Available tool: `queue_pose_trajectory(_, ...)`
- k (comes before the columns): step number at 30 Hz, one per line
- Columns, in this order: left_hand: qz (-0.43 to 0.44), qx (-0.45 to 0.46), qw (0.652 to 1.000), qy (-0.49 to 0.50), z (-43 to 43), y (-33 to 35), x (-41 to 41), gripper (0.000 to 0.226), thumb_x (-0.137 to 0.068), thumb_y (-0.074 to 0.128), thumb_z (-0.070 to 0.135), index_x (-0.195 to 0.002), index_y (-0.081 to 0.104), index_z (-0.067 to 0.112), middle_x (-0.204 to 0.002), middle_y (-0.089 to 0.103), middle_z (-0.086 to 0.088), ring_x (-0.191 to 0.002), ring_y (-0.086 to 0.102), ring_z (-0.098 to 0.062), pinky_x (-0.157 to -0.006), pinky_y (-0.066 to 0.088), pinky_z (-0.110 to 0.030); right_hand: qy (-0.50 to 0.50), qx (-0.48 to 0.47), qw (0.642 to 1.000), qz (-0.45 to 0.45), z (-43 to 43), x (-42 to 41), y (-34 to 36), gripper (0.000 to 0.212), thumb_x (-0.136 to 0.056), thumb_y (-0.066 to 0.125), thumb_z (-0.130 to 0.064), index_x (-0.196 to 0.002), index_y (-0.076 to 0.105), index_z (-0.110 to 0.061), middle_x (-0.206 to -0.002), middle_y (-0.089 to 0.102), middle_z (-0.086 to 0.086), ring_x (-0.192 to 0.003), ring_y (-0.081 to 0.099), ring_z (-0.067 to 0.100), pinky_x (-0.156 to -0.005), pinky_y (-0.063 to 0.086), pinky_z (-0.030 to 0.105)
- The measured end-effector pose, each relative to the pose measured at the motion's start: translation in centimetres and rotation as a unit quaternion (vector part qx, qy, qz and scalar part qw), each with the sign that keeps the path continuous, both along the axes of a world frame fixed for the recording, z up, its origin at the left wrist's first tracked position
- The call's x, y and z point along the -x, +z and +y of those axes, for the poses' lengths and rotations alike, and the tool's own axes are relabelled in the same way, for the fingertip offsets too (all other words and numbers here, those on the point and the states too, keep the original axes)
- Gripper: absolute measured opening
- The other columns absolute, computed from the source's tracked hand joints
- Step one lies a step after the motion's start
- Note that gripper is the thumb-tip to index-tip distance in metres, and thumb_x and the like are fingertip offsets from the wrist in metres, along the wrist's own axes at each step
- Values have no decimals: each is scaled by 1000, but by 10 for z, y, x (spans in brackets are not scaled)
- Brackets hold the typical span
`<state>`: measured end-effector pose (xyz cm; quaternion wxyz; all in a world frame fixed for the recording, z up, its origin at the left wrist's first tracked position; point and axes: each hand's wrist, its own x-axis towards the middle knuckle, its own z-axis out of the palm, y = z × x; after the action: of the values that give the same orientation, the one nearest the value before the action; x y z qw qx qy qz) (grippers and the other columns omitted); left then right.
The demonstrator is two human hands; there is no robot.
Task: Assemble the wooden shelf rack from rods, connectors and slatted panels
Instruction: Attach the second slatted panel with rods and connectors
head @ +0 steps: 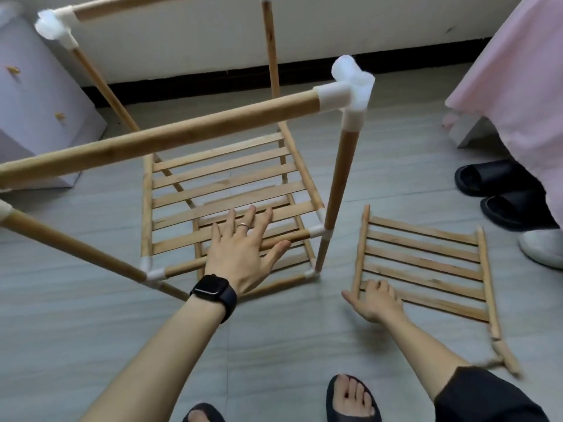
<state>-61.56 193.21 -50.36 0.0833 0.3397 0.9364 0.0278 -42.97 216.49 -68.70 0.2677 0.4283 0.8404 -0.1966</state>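
Left forearm (158, 354) nearest, watch (214, 295) on the wrist. Far left: pale box (36, 102) on the floor (274, 330).

Frame (335, 178) of rods and white connectors (353, 83) stands left of centre, uprights vertical. One top rod crosses close to the camera. Seated panel (219, 175) lies level, low in the frame, slats running left-right.

Left hand (243, 254) is over its near edge. Grip not closed: fingers straight, spread, holding nothing. Touching the wood or just above it, cannot tell.

Right hand (376, 303) is at the near-left corner of the loose panel (426, 263). Grip is on it: fingers bent over the near slats, thumb stretched outside the left rail.

Loose panel lies flat on the floor, just right of the frame and apart from it. Slats run left-right, side rails near-far. Long axis looks left-right, though it is close to square. Right rail's near end is blurred.

Judgement:
- **Panel:** light, stiff, dry wood, not slippery. Thin slats are likely weak mid-span and at the rail joints.
- **Hold:** take it by both side rails, not by one slat or corner, and keep it level with slats left-right like the seated one.
- **Frame:** likely light and wobbly, and the push-fit joints may pull apart. Steady it by a rod near a connector.

Far right: dark slippers (487, 181), pink bedcover (518, 86).
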Motion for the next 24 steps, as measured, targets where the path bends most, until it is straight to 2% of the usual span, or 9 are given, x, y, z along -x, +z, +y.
queue_pose_trajectory(3, -6, 2, 1000, 2, 0, 0, 1, 87, -79, -4, 88, -156, -3, 47, -168, 6, 3, -154, -3, -31, -123, 4, -57, 27, -61, 998, -19, -3, 7, -9, 94, -84, 46, -78, -152, 32, -14, -154, 33, 18, -141, 32, 37, -113, 32, 48)
queue_pose_trajectory(6, -4, 8, 1000, 5, 0, 3, 1, 90, -77, -6, 88, -156, 1, 46, -166, 18, 0, -153, 8, -32, -121, 11, -59, 68, -69, 995, -23, -2, 14, -12, 90, -81, 57, -66, -149, 34, -12, -152, 37, 18, -138, 35, 36, -110, 34, 47)
queue_pose_trajectory(8, 12, 21, 1000, -2, 1, 4, 0, 89, -77, -7, 85, -156, 3, 45, -164, 24, -2, -150, 19, -32, -118, 18, -59, 116, -79, 990, -25, -2, 14, -11, 88, -80, 60, -65, -146, 37, -11, -148, 43, 14, -135, 40, 34, -108, 37, 46)
queue_pose_trajectory(11, 18, 37, 999, -7, 1, 4, -3, 87, -80, -6, 83, -157, 1, 43, -163, 25, -4, -148, 22, -33, -118, 19, -59, 129, -80, 988, 3, -5, 6, -5, 88, -77, 58, -65, -144, 39, -12, -140, 53, 12, -128, 49, 31, -105, 38, 45)
queue_pose_trajectory(15, 9, 59, 998, -18, -6, 8, -13, 88, -79, -9, 82, -157, 0, 42, -163, 24, -6, -146, 23, -35, -117, 21, -58, 84, -55, 986, 131, -3, -6, 24, 70, -75, 45, -58, -128, 48, -13, -104, 68, 8, -94, 66, 33, -85, 46, 41)
queue_pose_trajectory(17, 2, 71, 997, -22, -12, 13, -21, 87, -80, -8, 81, -157, -1, 41, -164, 22, -6, -147, 22, -35, -117, 24, -55, 59, -49, 970, 231, 1, -11, 46, 60, -81, 48, -49, -130, 51, -15, -97, 64, 2, -86, 64, 31, -80, 47, 42)
queue_pose_trajectory(20, -23, 107, 994, -13, -18, 29, -30, 82, -87, 3, 78, -158, 3, 37, -165, 19, -5, -149, 19, -32, -117, 28, -49, 30, -25, 932, 361, 4, -16, 87, 49, -89, 58, -34, -135, 50, -18, -102, 63, -2, -76, 62, 18, -66, 48, 37)
queue_pose_trajectory(22, -17, 137, 990, -18, -17, 50, -37, 69, -97, 21, 70, -155, 23, 33, -159, 31, -5, -144, 30, -29, -110, 38, -46, 17, -21, 907, 421, 3, -19, 119, 35, -88, 57, -34, -118, 52, -19, -101, 66, -2, -67, 61, 12, -56, 49, 37)
queue_pose_trajectory(24, 10, 155, 987, -43, -13, 79, -47, 50, -98, 37, 61, -136, 51, 31, -139, 52, 0, -121, 50, -22, -90, 50, -38, 21, -34, 886, 463, -2, -23, 152, 21, -86, 56, -36, -100, 49, -23, -85, 64, -1, -63, 58, 14, -56, 53, 45)
